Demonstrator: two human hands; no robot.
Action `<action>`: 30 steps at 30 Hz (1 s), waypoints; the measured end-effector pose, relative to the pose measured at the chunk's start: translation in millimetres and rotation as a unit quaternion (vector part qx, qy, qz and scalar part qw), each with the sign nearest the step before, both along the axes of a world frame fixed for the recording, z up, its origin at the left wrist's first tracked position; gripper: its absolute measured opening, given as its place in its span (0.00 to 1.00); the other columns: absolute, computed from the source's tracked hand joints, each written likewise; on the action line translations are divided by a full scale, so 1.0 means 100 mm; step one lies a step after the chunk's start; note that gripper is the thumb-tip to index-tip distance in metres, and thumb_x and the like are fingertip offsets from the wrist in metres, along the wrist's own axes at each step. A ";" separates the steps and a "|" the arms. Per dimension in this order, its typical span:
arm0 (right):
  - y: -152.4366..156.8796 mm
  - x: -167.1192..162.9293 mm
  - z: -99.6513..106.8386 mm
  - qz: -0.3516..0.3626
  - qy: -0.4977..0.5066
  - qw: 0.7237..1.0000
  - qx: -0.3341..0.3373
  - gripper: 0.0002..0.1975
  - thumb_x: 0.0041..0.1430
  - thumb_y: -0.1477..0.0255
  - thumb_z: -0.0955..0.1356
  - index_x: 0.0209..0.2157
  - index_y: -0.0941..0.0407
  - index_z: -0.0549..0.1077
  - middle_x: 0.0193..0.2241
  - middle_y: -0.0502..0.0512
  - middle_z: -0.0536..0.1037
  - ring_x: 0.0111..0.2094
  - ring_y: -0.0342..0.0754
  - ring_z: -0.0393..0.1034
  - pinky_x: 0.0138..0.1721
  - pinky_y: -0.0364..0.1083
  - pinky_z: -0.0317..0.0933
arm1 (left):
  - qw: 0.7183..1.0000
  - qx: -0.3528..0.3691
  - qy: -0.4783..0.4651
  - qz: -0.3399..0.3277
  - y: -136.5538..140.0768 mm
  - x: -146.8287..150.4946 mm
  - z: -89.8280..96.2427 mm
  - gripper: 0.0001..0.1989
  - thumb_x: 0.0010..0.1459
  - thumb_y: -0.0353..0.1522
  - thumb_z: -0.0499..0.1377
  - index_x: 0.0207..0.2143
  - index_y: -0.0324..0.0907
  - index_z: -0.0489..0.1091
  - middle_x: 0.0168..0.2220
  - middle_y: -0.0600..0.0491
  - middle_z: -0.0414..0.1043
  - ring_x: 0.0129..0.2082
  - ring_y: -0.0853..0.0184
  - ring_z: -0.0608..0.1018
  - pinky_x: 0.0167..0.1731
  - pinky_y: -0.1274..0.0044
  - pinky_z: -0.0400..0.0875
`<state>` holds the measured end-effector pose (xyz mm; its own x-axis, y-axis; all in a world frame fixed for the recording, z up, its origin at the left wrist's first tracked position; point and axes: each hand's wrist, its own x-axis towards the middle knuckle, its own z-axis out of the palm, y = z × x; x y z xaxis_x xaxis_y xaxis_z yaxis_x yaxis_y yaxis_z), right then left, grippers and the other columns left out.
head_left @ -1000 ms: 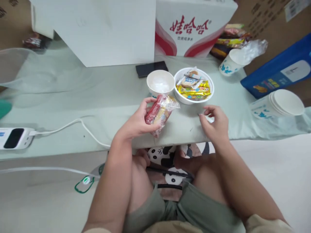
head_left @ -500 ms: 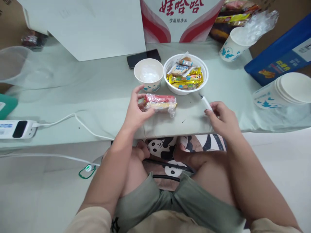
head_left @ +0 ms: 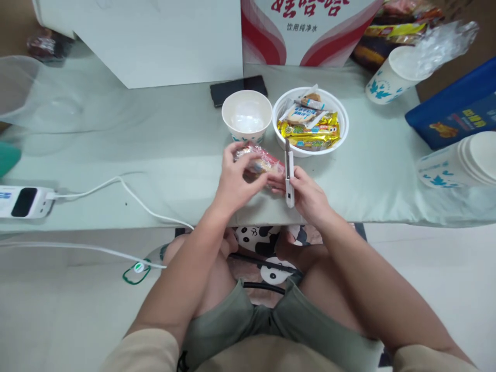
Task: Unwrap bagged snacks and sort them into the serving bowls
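One shiny red-and-yellow plastic-wrapped packet [head_left: 268,161], seemingly uncut, is pinched by the left hand [head_left: 237,181] just nearside-left of the round white plastic bowl [head_left: 310,152], the right hand [head_left: 309,195] clasping a slim white cutter [head_left: 290,181], blade [head_left: 287,148] already out.

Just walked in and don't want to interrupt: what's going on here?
A seated person holds a clear-wrapped red and yellow pack in the left hand, and a white utility knife in the right hand, blade out and pointing away, at the pack's right end. Just beyond stand a paper bowl and a white bowl of wrapped snacks.
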<state>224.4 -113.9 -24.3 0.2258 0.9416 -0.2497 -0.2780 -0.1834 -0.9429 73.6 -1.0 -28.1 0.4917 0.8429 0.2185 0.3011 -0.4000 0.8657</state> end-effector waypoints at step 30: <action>-0.14 0.11 0.21 -0.090 -0.456 0.885 0.015 0.12 0.63 0.67 0.66 0.44 0.54 0.79 0.32 0.53 0.81 0.33 0.48 0.75 0.35 0.46 0.65 | 0.976 0.187 0.083 -0.071 -0.11 0.19 -0.28 0.07 0.58 0.33 0.64 0.40 0.45 0.77 0.70 0.49 0.53 0.72 0.48 0.56 0.69 0.56 0.54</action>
